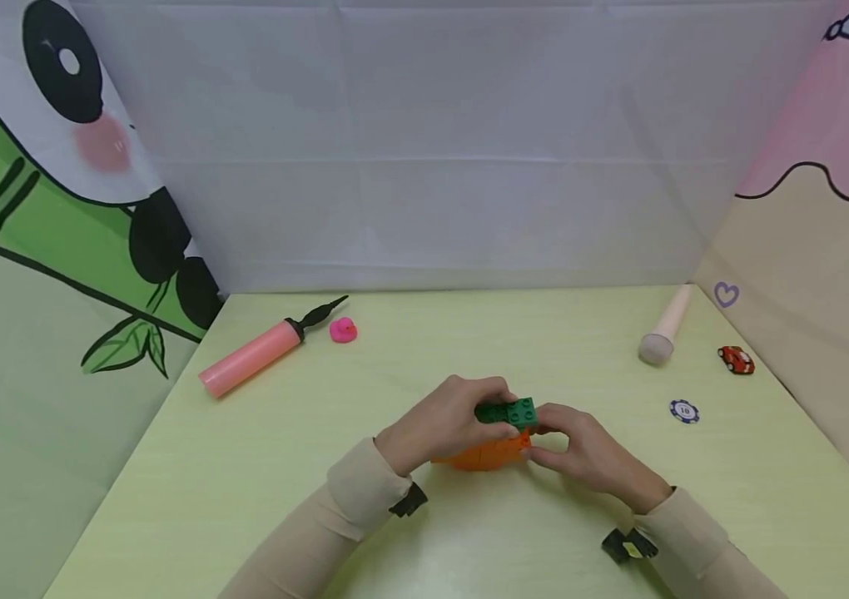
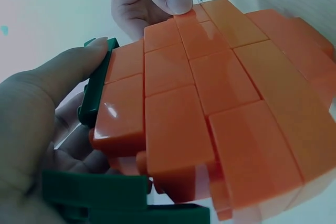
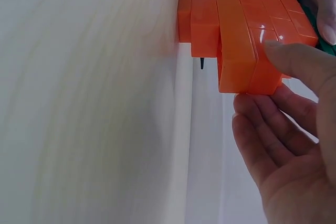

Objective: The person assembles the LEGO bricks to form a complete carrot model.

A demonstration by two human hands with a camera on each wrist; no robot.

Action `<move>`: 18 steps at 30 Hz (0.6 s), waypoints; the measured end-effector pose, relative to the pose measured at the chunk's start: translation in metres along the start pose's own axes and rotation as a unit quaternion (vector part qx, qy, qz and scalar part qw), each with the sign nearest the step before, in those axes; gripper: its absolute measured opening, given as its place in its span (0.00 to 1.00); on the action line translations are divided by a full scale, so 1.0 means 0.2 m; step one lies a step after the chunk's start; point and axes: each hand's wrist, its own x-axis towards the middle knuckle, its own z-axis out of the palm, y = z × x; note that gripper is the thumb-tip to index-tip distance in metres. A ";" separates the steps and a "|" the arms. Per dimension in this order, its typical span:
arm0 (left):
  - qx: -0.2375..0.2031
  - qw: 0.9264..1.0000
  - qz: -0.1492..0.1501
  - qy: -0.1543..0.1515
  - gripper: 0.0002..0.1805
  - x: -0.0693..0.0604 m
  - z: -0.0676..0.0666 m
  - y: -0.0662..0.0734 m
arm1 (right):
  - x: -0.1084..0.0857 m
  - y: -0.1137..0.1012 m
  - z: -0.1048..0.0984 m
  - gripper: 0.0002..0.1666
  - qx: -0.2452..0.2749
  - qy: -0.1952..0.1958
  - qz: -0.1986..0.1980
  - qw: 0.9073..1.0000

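Note:
A build of orange toy building blocks (image 1: 483, 456), with green blocks (image 1: 522, 412) on top, is between the two hands above the table. The left hand (image 1: 450, 420) grips the green part, its thumb along a green block (image 2: 97, 85) in the left wrist view. The right hand (image 1: 582, 445) pinches the orange side. In the right wrist view its thumb lies on the orange face, and its fingers (image 3: 262, 124) touch the end from beneath. Stepped orange rows (image 2: 226, 82) fill the left wrist view. The left fingertips are partly hidden behind the build.
On the table (image 1: 245, 491) a pink pump (image 1: 255, 358) and a pink rubber duck (image 1: 343, 330) lie at the back left. At the right are a toy microphone (image 1: 666, 329), a red toy car (image 1: 736, 359) and a poker chip (image 1: 684, 411). Fabric walls (image 1: 469, 166) enclose the table.

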 end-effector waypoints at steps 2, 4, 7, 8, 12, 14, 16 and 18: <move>-0.007 1.000 -0.001 0.001 0.13 0.00 0.00 0.00 | 0.00 0.00 0.00 0.14 0.002 -0.003 0.000 1.000; -0.009 1.000 -0.005 0.001 0.13 0.00 0.00 0.00 | 0.00 0.00 0.00 0.14 0.004 -0.006 0.002 1.000; -0.005 1.000 -0.011 0.002 0.13 0.00 0.01 0.00 | 0.00 0.00 0.00 0.14 0.007 -0.011 0.007 1.000; -0.003 1.000 -0.013 0.001 0.13 0.00 0.01 0.00 | 0.00 0.00 0.00 0.14 0.008 -0.012 0.008 1.000; 0.003 1.000 -0.008 0.002 0.14 0.00 0.01 0.00 | 0.00 -0.01 0.00 0.14 0.004 -0.015 0.012 1.000; 0.003 1.000 -0.005 0.002 0.14 0.00 0.01 0.00 | 0.00 -0.01 -0.01 0.14 0.003 -0.015 0.011 1.000; 0.005 1.000 0.001 0.004 0.15 0.00 0.01 0.00 | 0.00 -0.01 -0.01 0.14 0.006 -0.016 0.010 1.000; 0.004 1.000 0.005 0.005 0.15 0.00 0.01 0.00 | 0.00 -0.01 -0.02 0.15 0.011 -0.017 0.013 1.000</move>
